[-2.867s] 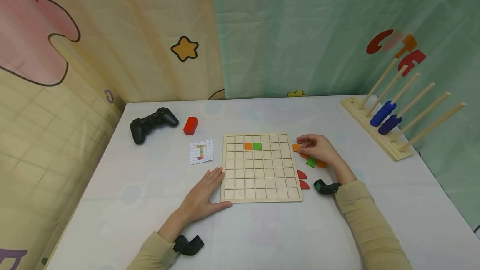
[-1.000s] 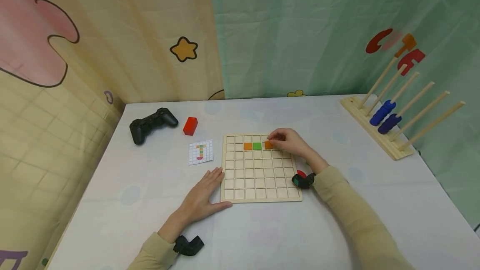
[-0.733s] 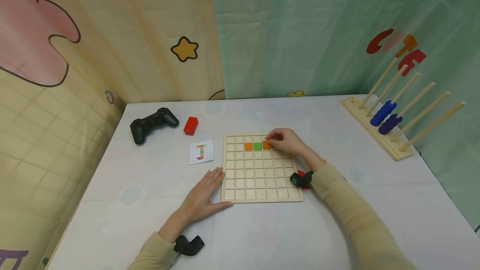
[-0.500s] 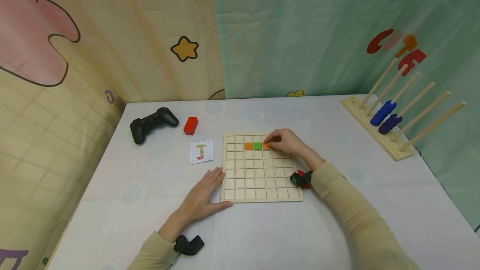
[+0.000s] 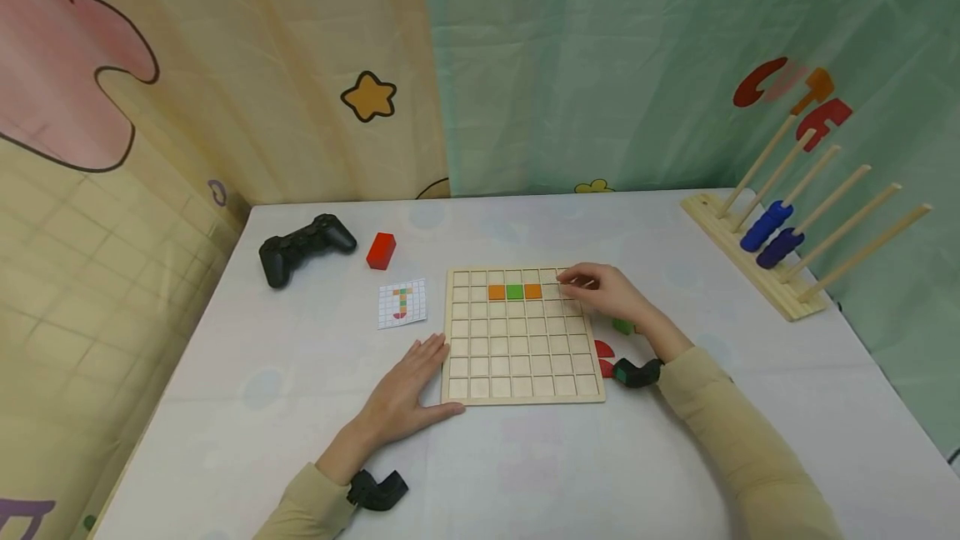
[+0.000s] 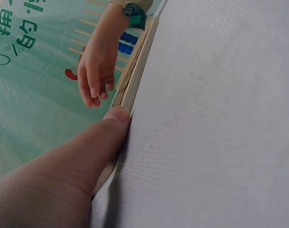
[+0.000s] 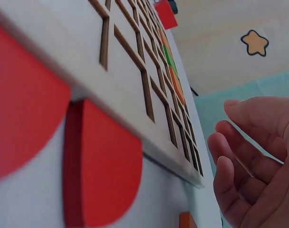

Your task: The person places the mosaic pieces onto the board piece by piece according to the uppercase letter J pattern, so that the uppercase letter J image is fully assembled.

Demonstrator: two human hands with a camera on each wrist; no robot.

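A square wooden grid board [image 5: 525, 399] lies on the white table. In one row near its far side sit an orange tile [image 5: 497, 292], a green tile [image 5: 514, 292] and a second orange tile [image 5: 532, 292]. My left hand [image 5: 408, 394] rests with straight fingers at the board's left edge; its thumb [image 6: 87, 154] touches the board in the left wrist view. Over the far right corner hovers my right hand [image 5: 607, 290], its fingers loosely bent, with nothing between thumb and fingertips in the right wrist view. Right of the board lie red rounded pieces [image 7: 111, 166] and a loose green tile [image 5: 623, 326].
A pattern card [image 5: 402, 303] lies left of the board. Farther back are a red block [image 5: 381, 251] and a black game controller [image 5: 307, 248]. At the right stands a wooden peg stand [image 5: 806, 302] with blue beads. Curtains hang behind the table.
My right hand carried an orange tile from the right side onto the board, set it beside the green one, let go and moved back rightward. The left hand stayed in place.
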